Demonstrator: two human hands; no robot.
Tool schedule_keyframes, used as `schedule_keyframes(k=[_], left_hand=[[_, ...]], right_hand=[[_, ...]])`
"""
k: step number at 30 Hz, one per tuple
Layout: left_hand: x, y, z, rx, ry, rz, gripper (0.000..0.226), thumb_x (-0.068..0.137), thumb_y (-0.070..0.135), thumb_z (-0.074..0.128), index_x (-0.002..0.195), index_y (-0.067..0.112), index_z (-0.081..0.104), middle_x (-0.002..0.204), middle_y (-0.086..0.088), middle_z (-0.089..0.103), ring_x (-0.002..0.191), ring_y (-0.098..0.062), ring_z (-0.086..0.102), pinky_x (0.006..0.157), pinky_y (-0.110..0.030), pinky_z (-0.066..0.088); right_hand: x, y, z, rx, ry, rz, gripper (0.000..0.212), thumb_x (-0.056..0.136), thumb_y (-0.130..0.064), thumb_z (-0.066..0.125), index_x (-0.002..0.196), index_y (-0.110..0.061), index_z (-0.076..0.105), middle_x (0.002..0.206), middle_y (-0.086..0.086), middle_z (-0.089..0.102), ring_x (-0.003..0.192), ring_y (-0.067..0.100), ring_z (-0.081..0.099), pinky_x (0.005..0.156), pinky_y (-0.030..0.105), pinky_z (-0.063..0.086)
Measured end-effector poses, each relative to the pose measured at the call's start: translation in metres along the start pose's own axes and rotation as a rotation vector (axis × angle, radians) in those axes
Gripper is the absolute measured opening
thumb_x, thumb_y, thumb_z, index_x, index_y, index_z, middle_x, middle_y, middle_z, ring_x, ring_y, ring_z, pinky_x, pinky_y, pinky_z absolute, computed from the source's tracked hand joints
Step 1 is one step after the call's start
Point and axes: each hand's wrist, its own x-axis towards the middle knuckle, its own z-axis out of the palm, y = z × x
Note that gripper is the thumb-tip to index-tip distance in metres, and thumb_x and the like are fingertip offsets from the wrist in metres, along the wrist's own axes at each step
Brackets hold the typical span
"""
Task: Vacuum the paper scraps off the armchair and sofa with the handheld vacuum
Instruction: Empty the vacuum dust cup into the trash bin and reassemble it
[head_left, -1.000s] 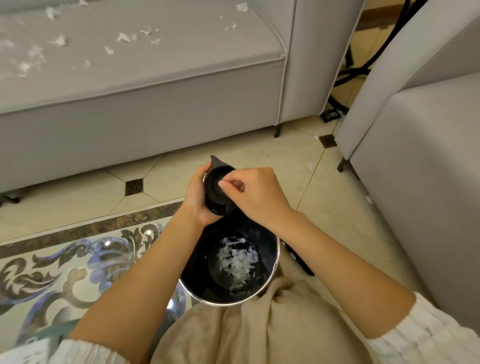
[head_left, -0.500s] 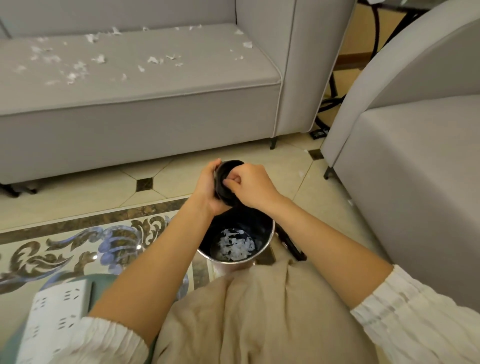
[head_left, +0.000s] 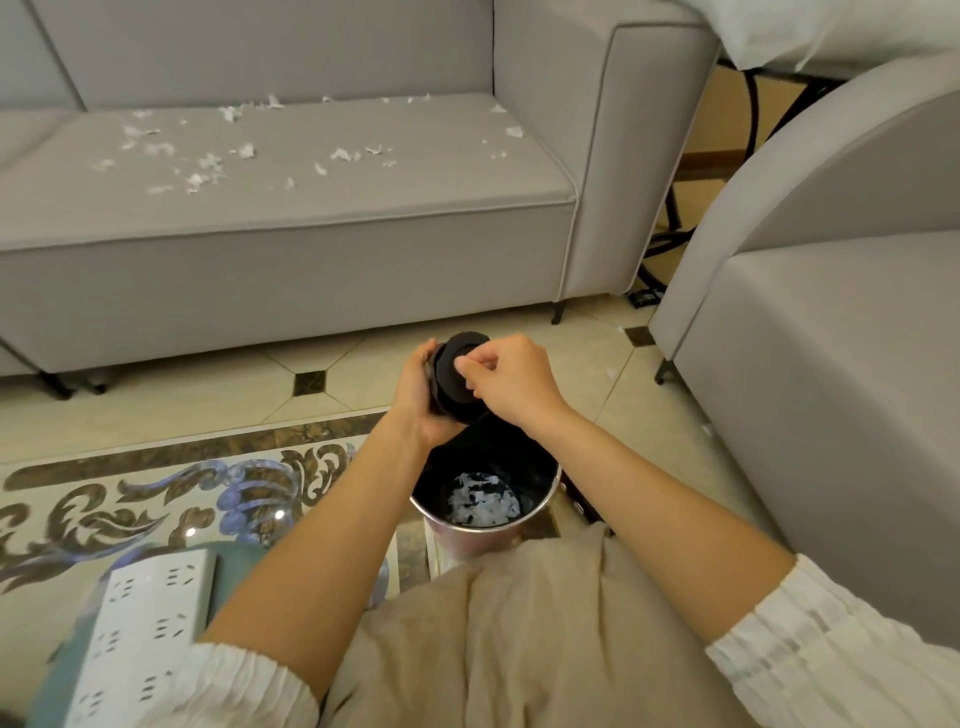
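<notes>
Left hand is gripping the black vacuum dust cup above the bin; right hand is pinching its cap. Paper scraps are lying scattered on the sofa.

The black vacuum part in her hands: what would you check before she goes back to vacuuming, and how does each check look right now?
1. Black part gripped: ok, left hand holds it, right hand pinches its face.
2. Part over the bin: ok.
3. Scraps in bin: ok.
4. Part fully empty: cannot tell.
5. Sofa clean: not ok, paper scraps litter the seat.
6. Armchair seat clean: ok where visible.
</notes>
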Motion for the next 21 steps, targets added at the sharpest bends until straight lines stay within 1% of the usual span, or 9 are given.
schedule_keyframes(k=[3,6,10,12,14,16,18,19,21], left_hand=[[0.005,0.000,-0.002,-0.084,0.009,0.033,0.053,0.093,0.054,0.044,0.104,0.007,0.067,0.089,-0.013,0.073,0.089,-0.025,0.064,0.078,-0.035,0.051],[0.008,-0.002,-0.002,-0.157,-0.006,0.104,0.054,0.094,0.053,0.045,0.103,0.006,0.067,0.093,-0.014,0.073,0.092,-0.025,0.065,0.085,-0.035,0.050],[0.012,-0.003,-0.004,-0.226,-0.016,0.162,0.054,0.096,0.052,0.045,0.104,0.004,0.067,0.094,-0.014,0.074,0.094,-0.024,0.066,0.086,-0.034,0.051],[0.012,-0.002,-0.006,-0.213,-0.027,0.172,0.055,0.098,0.053,0.041,0.103,0.005,0.067,0.092,-0.013,0.074,0.091,-0.023,0.066,0.084,-0.034,0.051],[0.012,-0.002,-0.008,-0.207,-0.039,0.181,0.056,0.098,0.054,0.040,0.104,0.005,0.067,0.095,-0.013,0.074,0.092,-0.023,0.066,0.088,-0.035,0.050],[0.014,-0.003,-0.009,-0.243,-0.040,0.211,0.055,0.098,0.052,0.041,0.107,0.004,0.066,0.101,-0.014,0.072,0.096,-0.024,0.065,0.093,-0.035,0.047],[0.016,-0.004,-0.010,-0.316,-0.044,0.251,0.051,0.098,0.048,0.041,0.108,0.004,0.064,0.099,-0.014,0.071,0.095,-0.024,0.065,0.092,-0.035,0.047],[0.017,-0.004,-0.010,-0.352,-0.053,0.270,0.047,0.097,0.045,0.042,0.107,0.004,0.064,0.097,-0.013,0.071,0.093,-0.024,0.065,0.091,-0.034,0.047],[0.017,-0.005,-0.010,-0.399,-0.072,0.300,0.039,0.094,0.038,0.044,0.106,0.006,0.063,0.095,-0.011,0.069,0.089,-0.023,0.065,0.089,-0.032,0.047]], right_hand=[[0.002,0.000,0.006,0.143,0.017,0.134,0.027,0.091,-0.018,0.064,0.064,-0.019,0.068,0.062,-0.004,0.065,0.062,0.007,0.061,0.077,0.024,0.052],[0.007,-0.002,0.012,0.256,0.065,0.212,0.033,0.090,-0.017,0.063,0.058,-0.021,0.065,0.058,-0.004,0.064,0.056,0.006,0.059,0.077,0.027,0.054],[0.013,-0.005,0.018,0.295,0.105,0.230,0.033,0.091,-0.018,0.064,0.058,-0.021,0.064,0.057,-0.003,0.065,0.054,0.004,0.060,0.075,0.026,0.055],[0.014,-0.006,0.019,0.269,0.094,0.221,0.032,0.091,-0.018,0.064,0.059,-0.021,0.065,0.059,-0.003,0.066,0.058,0.006,0.062,0.076,0.027,0.056],[0.015,-0.008,0.020,0.286,0.068,0.239,0.030,0.091,-0.018,0.063,0.062,-0.020,0.066,0.061,-0.002,0.067,0.059,0.006,0.063,0.077,0.026,0.055],[0.016,-0.010,0.020,0.345,0.060,0.281,0.029,0.092,-0.018,0.064,0.063,-0.018,0.066,0.062,-0.002,0.066,0.056,0.003,0.060,0.071,0.022,0.053],[0.018,-0.011,0.021,0.385,0.072,0.321,0.029,0.092,-0.019,0.064,0.063,-0.017,0.066,0.062,-0.002,0.065,0.053,0.002,0.059,0.063,0.017,0.048],[0.019,-0.012,0.021,0.399,0.080,0.339,0.030,0.092,-0.018,0.064,0.062,-0.017,0.065,0.061,-0.002,0.065,0.054,0.003,0.059,0.063,0.017,0.048],[0.021,-0.013,0.022,0.450,0.081,0.384,0.029,0.091,-0.017,0.064,0.062,-0.016,0.064,0.060,-0.001,0.064,0.055,0.006,0.058,0.070,0.022,0.051]])
